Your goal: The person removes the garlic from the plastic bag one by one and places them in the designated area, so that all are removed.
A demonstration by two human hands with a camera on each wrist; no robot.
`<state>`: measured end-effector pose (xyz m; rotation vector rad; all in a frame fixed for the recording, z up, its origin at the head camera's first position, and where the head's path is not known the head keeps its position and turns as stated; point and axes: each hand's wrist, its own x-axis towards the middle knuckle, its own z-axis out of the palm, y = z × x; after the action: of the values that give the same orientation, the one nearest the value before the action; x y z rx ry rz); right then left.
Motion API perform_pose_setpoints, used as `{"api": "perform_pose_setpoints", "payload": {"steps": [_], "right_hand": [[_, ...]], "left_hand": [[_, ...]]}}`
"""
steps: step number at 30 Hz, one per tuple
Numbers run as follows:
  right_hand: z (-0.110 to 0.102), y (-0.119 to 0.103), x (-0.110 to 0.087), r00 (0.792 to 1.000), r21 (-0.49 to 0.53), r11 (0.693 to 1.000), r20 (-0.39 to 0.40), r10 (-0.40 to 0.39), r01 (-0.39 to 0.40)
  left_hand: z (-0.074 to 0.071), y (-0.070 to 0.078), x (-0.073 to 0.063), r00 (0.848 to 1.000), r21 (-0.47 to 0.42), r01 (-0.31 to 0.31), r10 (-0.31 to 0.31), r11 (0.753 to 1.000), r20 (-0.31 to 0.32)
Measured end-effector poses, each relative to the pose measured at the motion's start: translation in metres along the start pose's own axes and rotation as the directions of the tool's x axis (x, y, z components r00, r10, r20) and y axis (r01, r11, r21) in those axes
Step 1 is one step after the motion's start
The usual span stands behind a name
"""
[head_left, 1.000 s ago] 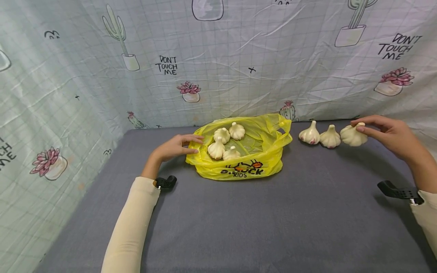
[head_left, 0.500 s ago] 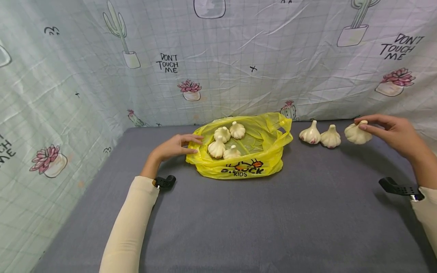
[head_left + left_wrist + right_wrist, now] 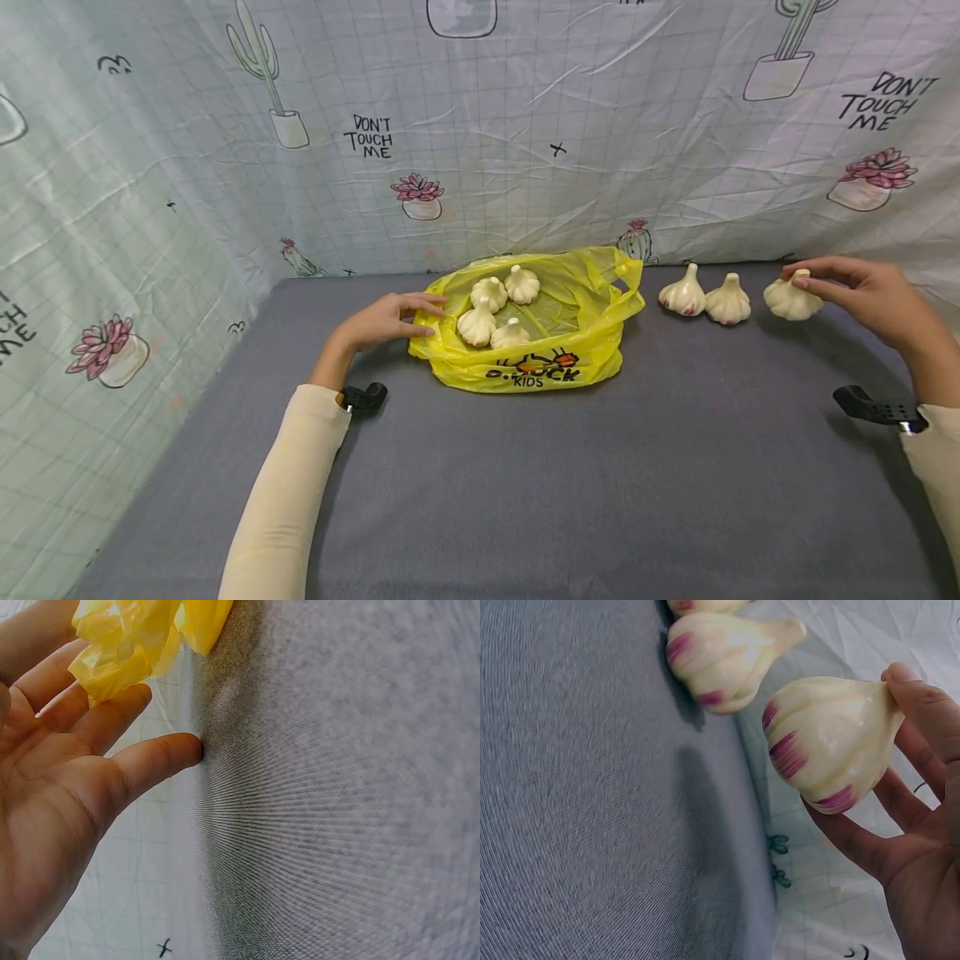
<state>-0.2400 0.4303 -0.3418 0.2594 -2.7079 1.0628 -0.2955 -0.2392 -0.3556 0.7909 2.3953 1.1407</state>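
Grey cloth table [image 3: 570,492], cactus-print backdrop; yellow bag [image 3: 536,367] centre, four garlic bulbs inside, left hand [image 3: 382,323] flat-fingered pinning its left rim open; right hand [image 3: 862,296] pinching one garlic bulb [image 3: 792,301] far right, just beside two loose bulbs [image 3: 705,298]

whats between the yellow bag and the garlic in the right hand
Two garlic bulbs sit side by side on the grey cloth, between the yellow bag and the held garlic pinched by the right hand. The head view shows it.
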Motion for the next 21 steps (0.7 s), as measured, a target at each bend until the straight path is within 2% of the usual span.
{"api": "perform_pose_setpoints", "payload": {"steps": [7,14,21], "right_hand": [[-0.001,0.011,0.005,0.998,0.011,0.999,0.042,0.048,-0.049],[-0.001,0.017,0.01,0.992,0.091,0.994,0.112,0.055,-0.065],[0.003,0.025,0.013,0.989,0.109,0.99,0.123,0.078,-0.091]], "left_hand": [[0.0,0.001,-0.002,1.0,-0.002,0.003,-0.003,1.0,0.002],[0.001,0.002,-0.002,1.0,-0.019,-0.007,0.007,1.0,-0.001],[0.0,-0.001,-0.001,1.0,-0.011,-0.014,0.014,1.0,0.004]]}}
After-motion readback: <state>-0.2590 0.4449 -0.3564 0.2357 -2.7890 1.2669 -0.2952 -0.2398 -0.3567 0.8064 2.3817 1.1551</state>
